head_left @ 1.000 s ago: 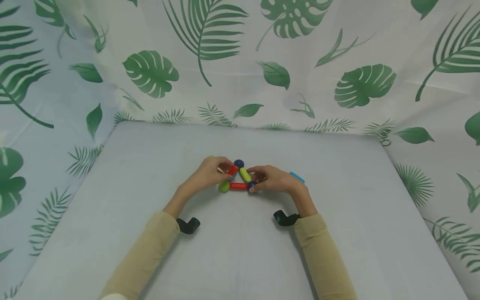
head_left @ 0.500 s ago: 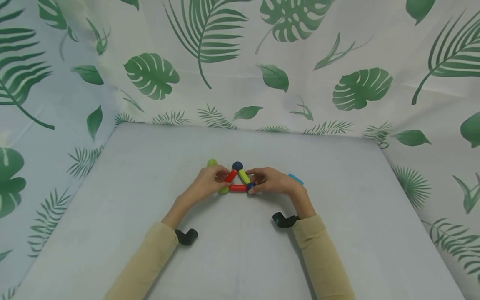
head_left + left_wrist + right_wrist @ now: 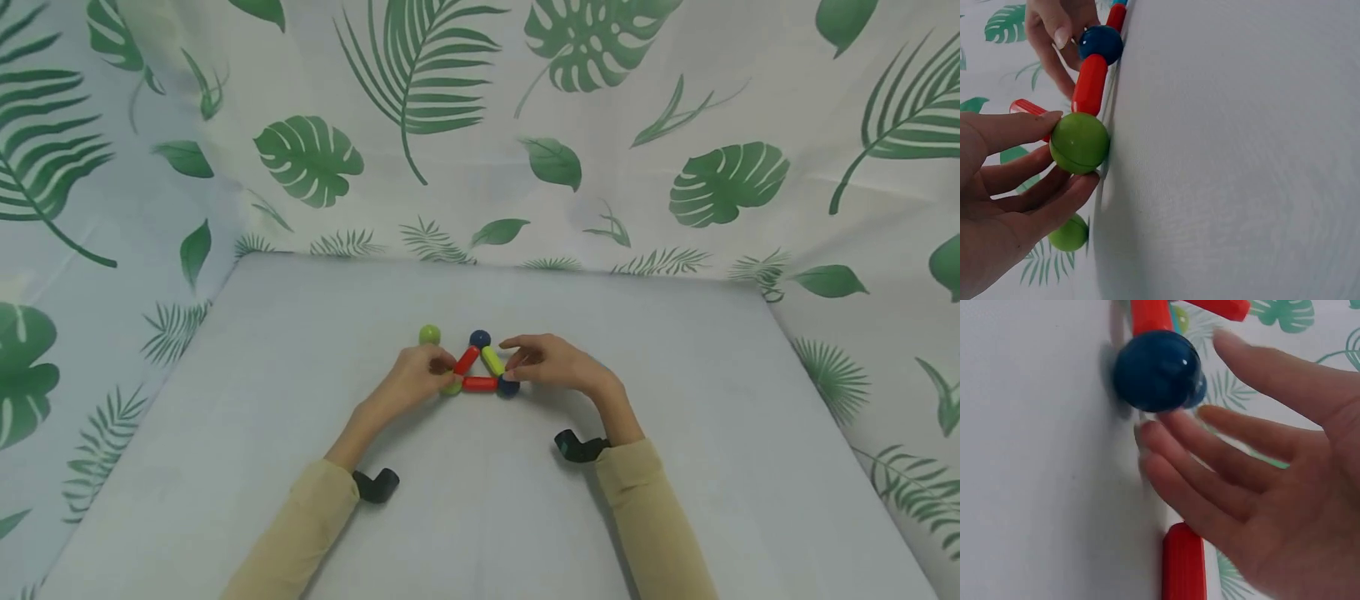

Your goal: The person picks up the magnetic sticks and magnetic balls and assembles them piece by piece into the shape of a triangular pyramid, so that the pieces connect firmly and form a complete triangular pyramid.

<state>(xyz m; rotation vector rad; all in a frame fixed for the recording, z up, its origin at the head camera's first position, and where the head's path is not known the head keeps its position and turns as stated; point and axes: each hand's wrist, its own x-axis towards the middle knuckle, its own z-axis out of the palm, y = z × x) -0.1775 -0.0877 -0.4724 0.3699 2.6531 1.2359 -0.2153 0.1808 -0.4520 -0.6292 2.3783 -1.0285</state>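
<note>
A triangle of toy rods and balls lies on the table in the head view. Its sides are a left red rod (image 3: pixel 467 360), a yellow-green rod (image 3: pixel 492 361) and a front red rod (image 3: pixel 480 383). At its corners are a far blue ball (image 3: pixel 480 338), a near blue ball (image 3: pixel 507 387) and a green ball (image 3: pixel 1080 144). My left hand (image 3: pixel 417 375) pinches the green ball between thumb and fingers. My right hand (image 3: pixel 555 363) is beside the near blue ball, thumb and fingers spread; in the right wrist view its fingertips (image 3: pixel 1154 434) are just below that ball.
A loose green ball (image 3: pixel 430 334) lies behind my left hand. Another red rod (image 3: pixel 1184 569) shows near my right hand in the right wrist view. White cloth with green leaves (image 3: pixel 555 162) hangs around the table (image 3: pixel 480 500).
My left fingers have shifted from the left red rod down to the green ball, and that rod now lies along the triangle's left side. My right hand has loosened from the near blue ball.
</note>
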